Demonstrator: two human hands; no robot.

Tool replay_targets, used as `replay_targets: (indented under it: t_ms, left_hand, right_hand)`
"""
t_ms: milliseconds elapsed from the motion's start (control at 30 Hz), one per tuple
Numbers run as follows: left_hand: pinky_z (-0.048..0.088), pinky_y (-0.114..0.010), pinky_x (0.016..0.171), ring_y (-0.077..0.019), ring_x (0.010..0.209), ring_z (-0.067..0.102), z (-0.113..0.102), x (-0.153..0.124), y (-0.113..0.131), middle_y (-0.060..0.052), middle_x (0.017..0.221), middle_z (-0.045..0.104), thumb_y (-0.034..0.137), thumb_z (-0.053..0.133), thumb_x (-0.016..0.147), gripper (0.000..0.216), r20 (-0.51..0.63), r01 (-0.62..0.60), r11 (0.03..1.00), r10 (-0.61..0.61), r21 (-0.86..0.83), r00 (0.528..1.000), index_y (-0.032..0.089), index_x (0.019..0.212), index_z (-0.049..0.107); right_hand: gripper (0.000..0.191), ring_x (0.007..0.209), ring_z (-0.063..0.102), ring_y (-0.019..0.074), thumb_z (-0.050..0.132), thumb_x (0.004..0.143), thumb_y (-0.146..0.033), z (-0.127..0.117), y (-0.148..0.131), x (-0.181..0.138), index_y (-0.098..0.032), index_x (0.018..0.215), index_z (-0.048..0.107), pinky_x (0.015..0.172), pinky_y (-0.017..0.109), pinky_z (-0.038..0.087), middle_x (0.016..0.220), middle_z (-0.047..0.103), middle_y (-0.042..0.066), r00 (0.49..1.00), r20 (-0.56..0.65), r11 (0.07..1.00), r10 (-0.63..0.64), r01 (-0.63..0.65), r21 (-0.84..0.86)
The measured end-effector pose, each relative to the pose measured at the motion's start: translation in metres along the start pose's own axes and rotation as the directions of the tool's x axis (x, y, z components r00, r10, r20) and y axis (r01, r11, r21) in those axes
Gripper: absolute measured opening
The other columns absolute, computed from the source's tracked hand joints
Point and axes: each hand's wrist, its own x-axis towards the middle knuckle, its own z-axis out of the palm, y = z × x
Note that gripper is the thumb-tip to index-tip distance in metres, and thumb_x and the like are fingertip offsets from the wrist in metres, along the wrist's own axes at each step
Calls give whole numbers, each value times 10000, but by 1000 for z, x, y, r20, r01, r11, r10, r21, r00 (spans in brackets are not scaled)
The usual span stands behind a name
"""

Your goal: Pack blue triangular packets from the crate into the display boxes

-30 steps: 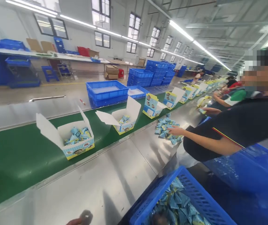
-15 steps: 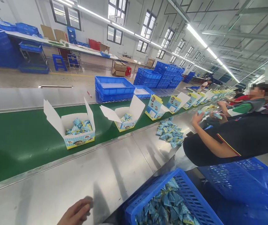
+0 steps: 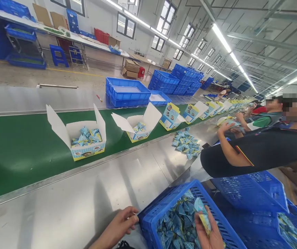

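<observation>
My left hand (image 3: 118, 226) rests curled on the counter (image 3: 68, 211) at the crate (image 3: 164, 204) rim — my right hand (image 3: 207, 233) pinches a packet (image 3: 201, 211) over it.

Crate (image 3: 164, 207) of packets (image 3: 176, 224) before worktop (image 3: 73, 204), boxes (image 3: 86, 140) on belt (image 3: 21, 152) behind.

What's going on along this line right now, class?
A person stands at a steel counter beside a green conveyor belt. Their left hand rests on the corner of a blue crate full of small blue packets, while the right hand lifts a packet out of it. Open cartons, partly filled with the same packets, sit on the belt. Co-workers farther along handle packets too.
</observation>
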Motion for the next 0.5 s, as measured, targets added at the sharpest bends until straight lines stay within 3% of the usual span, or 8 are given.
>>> replay_targets:
  t_ms: [100, 200, 267, 367, 433, 500]
  left_hand:
    - [614, -407, 876, -311, 1066, 828, -6, -5, 9, -163, 1294, 879, 938, 905, 758, 972, 26, 7, 997, -5, -71, 1000, 218, 1405, 816]
    - [638, -416, 883, -305, 1063, 855, -18, -2, 23, -181, 1433, 850, 974, 855, 812, 1044, -27, 3, 975, -9, -221, 1000, 251, 1557, 740]
    - [642, -413, 855, -308, 1040, 866, -33, 4, 31, -177, 1434, 848, 969, 879, 801, 1083, -126, -24, 946, -18, -325, 992, 259, 1602, 714]
    - [630, -386, 766, -318, 990, 857, -69, 12, 37, -148, 1280, 897, 978, 920, 735, 1111, -318, -55, 932, -66, -359, 946, 241, 1549, 753]
    - [658, -405, 748, -355, 991, 854, -99, 10, 37, -150, 1182, 918, 1009, 956, 612, 1089, -474, -51, 941, -121, -333, 872, 226, 1361, 841]
    - [726, -469, 863, -434, 1136, 859, -129, 0, 37, -163, 1175, 927, 986, 1010, 520, 969, -620, -46, 959, -144, -280, 771, 248, 1137, 891]
  right_hand:
    - [670, 827, 792, 241, 1122, 603, -567, 70, -8, -17, -272, 1165, 906, 784, 425, 712, 1083, 843, 75, 951, 259, 985, 166, -151, -79]
    - [737, 804, 751, 202, 1098, 715, -568, 150, 9, -47, -199, 1308, 864, 800, 351, 646, 998, 845, 65, 807, 535, 965, 251, -169, -198]
    - [641, 819, 738, 201, 1067, 745, -520, 202, 31, -68, -208, 1270, 873, 828, 341, 623, 951, 838, 35, 665, 681, 942, 306, -107, -319]
    - [563, 926, 763, 224, 1022, 707, -380, 271, 65, -98, -238, 1235, 886, 914, 368, 624, 1086, 866, 26, 372, 799, 868, 473, -40, -495]
    - [651, 990, 782, 245, 989, 683, -326, 310, 81, -112, -266, 1321, 873, 957, 387, 622, 1140, 869, 21, 210, 794, 818, 571, -69, -570]
    - [750, 1078, 795, 267, 985, 668, -297, 342, 92, -117, -315, 1407, 859, 1002, 388, 611, 1177, 871, 10, 75, 764, 768, 641, -64, -638]
